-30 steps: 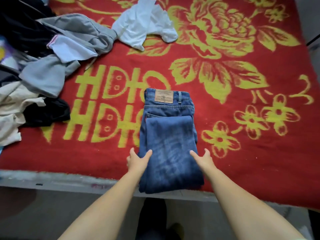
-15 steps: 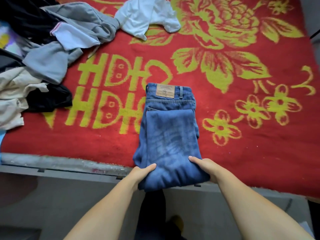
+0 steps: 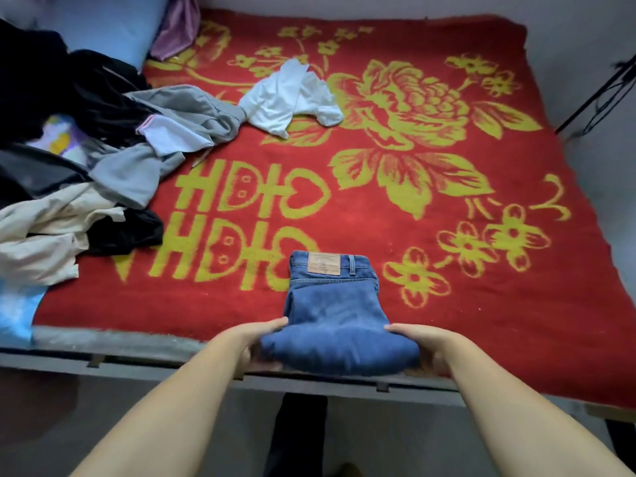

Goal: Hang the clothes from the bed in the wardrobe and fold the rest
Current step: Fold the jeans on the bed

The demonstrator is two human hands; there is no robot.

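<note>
Head view: the folded jeans (image 3: 335,315) are gripped at their near end, at the bed (image 3: 447,304) edge, by the left hand (image 3: 256,342) and the right hand (image 3: 418,342), fingers curled under. The fold is best kept together if both sides are lifted evenly and supported from beneath. One pair of jeans, one white garment (image 3: 289,98) and one mixed pile of clothes (image 3: 79,160) are counted.

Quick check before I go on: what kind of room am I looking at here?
Most likely a bedroom. A bed fills the view, covered by a red blanket with yellow flowers. Loose clothes are heaped on its left side, and both hands hold folded jeans at the near edge.
</note>
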